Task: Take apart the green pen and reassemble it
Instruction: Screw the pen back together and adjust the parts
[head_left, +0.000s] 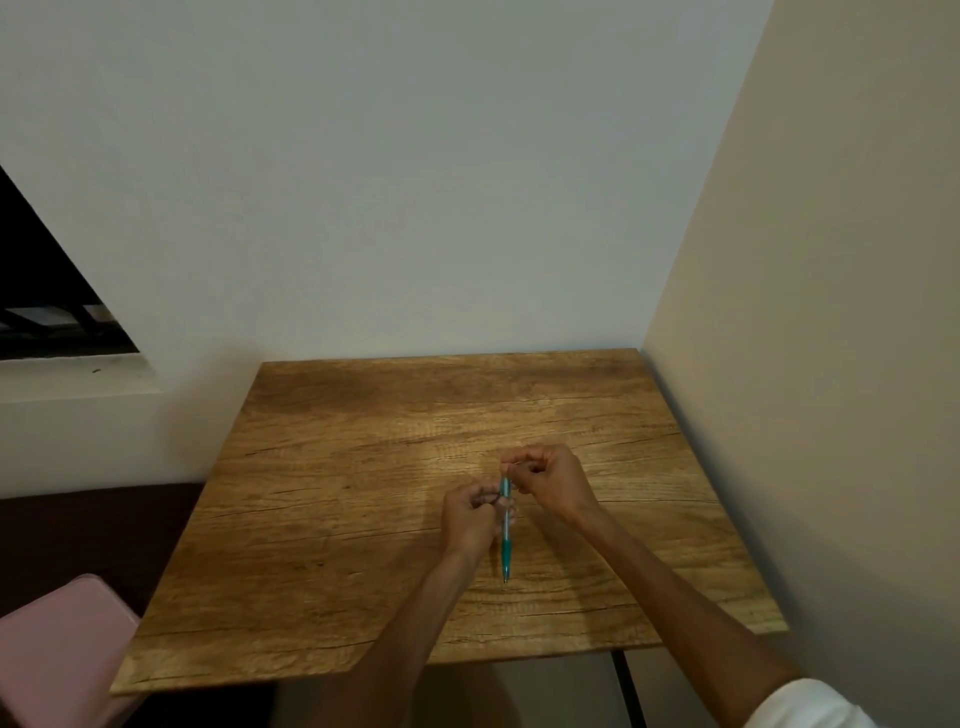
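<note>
One green pen (505, 525) stands nearly upright over the middle of the wooden bench (363, 493), tip down toward the near edge. The left hand (470, 517) curls its fingers round the clear barrel; the right hand (548, 478) pinches the top end with curled fingers. Bare wood lies open on every side of the two hands, widest to the left and toward the far edge. The bench meets one wall (415, 182) behind and another wall (831, 312) on the right. One pink seat (57, 654) sits off the near left corner.
</note>
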